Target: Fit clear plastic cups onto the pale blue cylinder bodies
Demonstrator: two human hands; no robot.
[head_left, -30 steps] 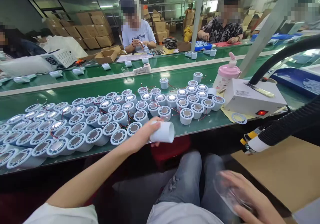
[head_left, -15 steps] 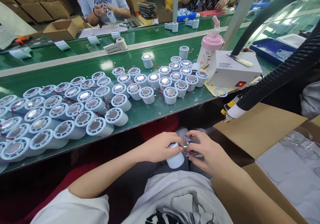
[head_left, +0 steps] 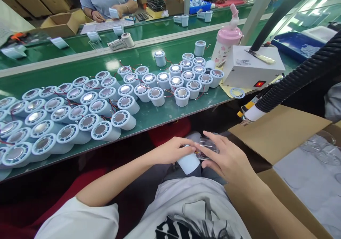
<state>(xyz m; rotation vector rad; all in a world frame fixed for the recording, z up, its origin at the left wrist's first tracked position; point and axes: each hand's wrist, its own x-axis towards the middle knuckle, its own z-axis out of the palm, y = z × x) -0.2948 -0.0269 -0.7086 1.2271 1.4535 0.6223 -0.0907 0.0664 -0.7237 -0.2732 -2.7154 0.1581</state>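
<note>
Pale-blue cylinder (head_left: 189,163) above our lap (head_left: 170,173), gripped in our left hand (head_left: 173,150); our right hand (head_left: 230,157), fingers spread, loosely holds clear cup (head_left: 209,145) by cylinder's end, contact hidden. We seem to be lining pieces up; next move calls for matched ends, gentle pressure.

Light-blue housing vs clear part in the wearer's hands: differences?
Look: the light-blue housing is opaque; the clear part is see-through.
Hold: the left hand grips the housing; the right hand has the clear part.
Place: the housing is nearer the shirt; the clear part is farther right.
Shared: both are handheld, off the green bench.
</note>
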